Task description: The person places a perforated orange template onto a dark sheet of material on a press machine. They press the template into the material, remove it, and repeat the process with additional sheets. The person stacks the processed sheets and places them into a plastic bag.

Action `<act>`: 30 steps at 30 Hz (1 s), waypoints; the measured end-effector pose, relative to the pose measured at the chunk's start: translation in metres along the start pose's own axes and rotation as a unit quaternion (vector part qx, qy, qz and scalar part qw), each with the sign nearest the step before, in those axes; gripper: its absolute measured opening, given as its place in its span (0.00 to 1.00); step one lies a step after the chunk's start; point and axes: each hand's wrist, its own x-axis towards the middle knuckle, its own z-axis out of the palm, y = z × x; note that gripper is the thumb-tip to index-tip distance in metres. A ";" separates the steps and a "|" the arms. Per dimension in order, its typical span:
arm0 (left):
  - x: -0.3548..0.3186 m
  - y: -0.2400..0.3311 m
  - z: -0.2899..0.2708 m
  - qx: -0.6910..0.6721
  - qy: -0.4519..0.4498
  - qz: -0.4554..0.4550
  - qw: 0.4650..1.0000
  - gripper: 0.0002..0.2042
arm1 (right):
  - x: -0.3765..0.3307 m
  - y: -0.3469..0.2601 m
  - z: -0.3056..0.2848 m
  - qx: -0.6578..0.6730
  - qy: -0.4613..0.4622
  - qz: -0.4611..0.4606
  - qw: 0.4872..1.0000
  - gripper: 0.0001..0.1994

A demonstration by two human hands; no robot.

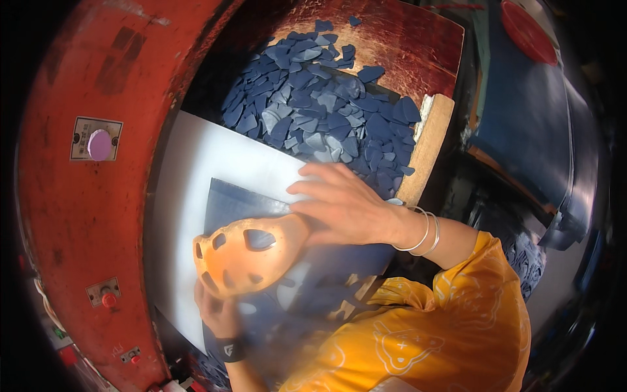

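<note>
The red machine (78, 215) stands left of both hands. The white board (186, 176) extends beneath the hands and beyond them. The dark sheet (238, 199) lies on the board, below and between the hands. The pile (320, 104) of loose dark-blue pieces sits just beyond the right hand. The wooden block (434, 140) stands beside the pile, right of and beyond the right hand. The orange form (238, 258), pierced by several holes, is over the sheet, between the hands.

The right hand (346, 202) is at the form's right end, fingers spread wide. The left hand (219, 313) is at the form's near left edge; its fingers are partly hidden, so its grip cannot be told. The purple button (99, 145) is on the machine, left of both hands. The black wristband (228, 350) encircles the left wrist; thin bangles (428, 233) encircle the right forearm.
</note>
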 end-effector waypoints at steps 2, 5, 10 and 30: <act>0.001 -0.001 0.001 0.007 -0.005 0.009 1.000 0.27 | -0.003 0.001 0.000 -0.004 0.002 -0.001 1.000 0.25; 0.004 0.001 0.005 0.004 -0.008 0.019 1.000 0.27 | -0.007 0.005 -0.001 0.001 0.006 -0.005 1.000 0.26; 0.002 0.005 0.004 -0.002 0.010 0.007 1.000 0.27 | -0.003 0.007 0.001 0.024 0.008 -0.010 1.000 0.26; -0.021 -0.193 -0.121 -0.001 -0.047 0.209 0.977 0.36 | 0.028 -0.124 0.104 -0.144 -0.128 -0.015 0.981 0.33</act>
